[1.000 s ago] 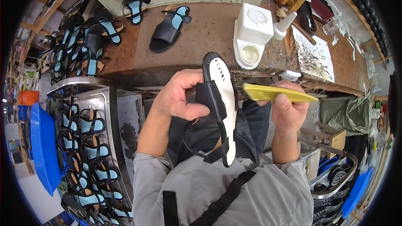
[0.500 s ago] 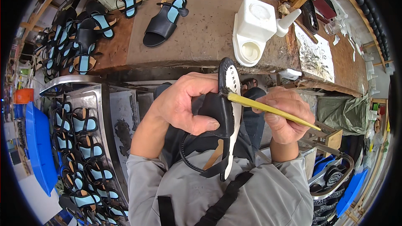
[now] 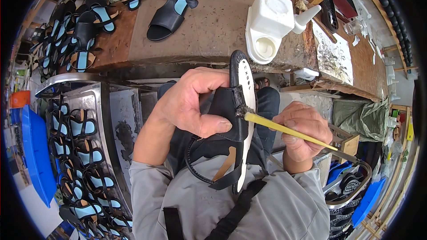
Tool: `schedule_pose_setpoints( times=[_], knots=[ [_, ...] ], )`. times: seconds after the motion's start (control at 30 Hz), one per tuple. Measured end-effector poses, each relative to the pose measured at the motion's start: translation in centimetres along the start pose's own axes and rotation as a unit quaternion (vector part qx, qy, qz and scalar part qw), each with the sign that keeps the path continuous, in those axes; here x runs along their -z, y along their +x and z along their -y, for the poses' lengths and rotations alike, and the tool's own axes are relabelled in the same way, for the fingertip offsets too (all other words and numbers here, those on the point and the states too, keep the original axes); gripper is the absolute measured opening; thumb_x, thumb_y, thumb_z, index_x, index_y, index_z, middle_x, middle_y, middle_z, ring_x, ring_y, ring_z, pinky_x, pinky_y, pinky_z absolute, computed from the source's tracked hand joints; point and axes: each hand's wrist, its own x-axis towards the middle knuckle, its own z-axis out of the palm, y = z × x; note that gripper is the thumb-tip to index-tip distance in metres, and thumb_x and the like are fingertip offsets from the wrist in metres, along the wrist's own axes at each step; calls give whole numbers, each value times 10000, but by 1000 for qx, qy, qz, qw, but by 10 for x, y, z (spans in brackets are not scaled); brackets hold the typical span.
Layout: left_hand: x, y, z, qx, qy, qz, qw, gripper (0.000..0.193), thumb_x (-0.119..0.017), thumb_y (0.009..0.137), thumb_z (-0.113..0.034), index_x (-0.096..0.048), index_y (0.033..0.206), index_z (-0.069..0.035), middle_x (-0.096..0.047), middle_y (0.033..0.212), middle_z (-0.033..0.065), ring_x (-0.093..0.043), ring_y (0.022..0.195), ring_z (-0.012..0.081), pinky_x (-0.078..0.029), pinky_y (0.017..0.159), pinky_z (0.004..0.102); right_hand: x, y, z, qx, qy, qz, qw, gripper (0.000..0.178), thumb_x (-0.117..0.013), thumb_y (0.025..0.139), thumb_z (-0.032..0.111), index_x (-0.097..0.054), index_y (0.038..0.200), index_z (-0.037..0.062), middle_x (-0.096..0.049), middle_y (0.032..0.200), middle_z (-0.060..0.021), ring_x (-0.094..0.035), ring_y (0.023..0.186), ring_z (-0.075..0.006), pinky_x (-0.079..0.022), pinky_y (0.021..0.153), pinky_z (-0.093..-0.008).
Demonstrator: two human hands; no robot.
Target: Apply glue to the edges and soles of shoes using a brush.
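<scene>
My left hand (image 3: 193, 102) is closed around the black upper of a sandal (image 3: 224, 109), fingers behind and thumb across the front. The sandal is turned on its side, so the white underside of its sole faces right and its ankle strap hangs toward my lap. In my right hand (image 3: 302, 131), thumb and fingers pinch a brush (image 3: 289, 130) with a yellow handle. Its dark bristles touch the edge where the upper meets the sole, around the middle of the upper. The fingertips behind the sandal are partly hidden.
Ahead, a brown workbench (image 3: 209, 26) holds a white plastic glue pot (image 3: 271, 22), a finished-looking black sandal (image 3: 171, 15) and a heap of others at left. A metal rack (image 3: 104, 120) of sandals stands left, beside a blue tray (image 3: 38, 155). Another rack with soles stands right.
The brush tip has moved down along the sandal's edge, from near the top of the upper toward its middle. My view has shifted slightly; both hands keep their grips.
</scene>
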Motion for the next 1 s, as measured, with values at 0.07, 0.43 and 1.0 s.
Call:
schedule_pose_setpoints(
  times=[0.07,0.43,1.0],
  knots=[
    [-2,0,0,4,-10,-5,1000,455,-716,591,-151,-602,986,45,-637,900,109,-605,812,176,-464,746,272,0,-3,0,2,2,0,1000,159,-706,691,11,-622,805,-60,-626,709,-139,-655,621,-258,-503,495,-302],
    [-11,-3,-2,113,-39,-108,987,556,-747,574,-379,-601,861,75,-639,829,91,-592,730,146,-447,682,247,5,-22,5,-4,10,2,1000,161,-720,699,49,-633,801,-40,-630,699,-128,-649,604,-248,-503,497,-303],
    [-13,-3,-11,60,50,-60,995,522,-718,577,-355,-602,854,71,-645,827,123,-616,730,202,-458,694,276,11,13,-13,11,75,3,997,131,-700,722,78,-661,793,-25,-649,734,-133,-630,638,-217,-490,521,-309]
  ],
)
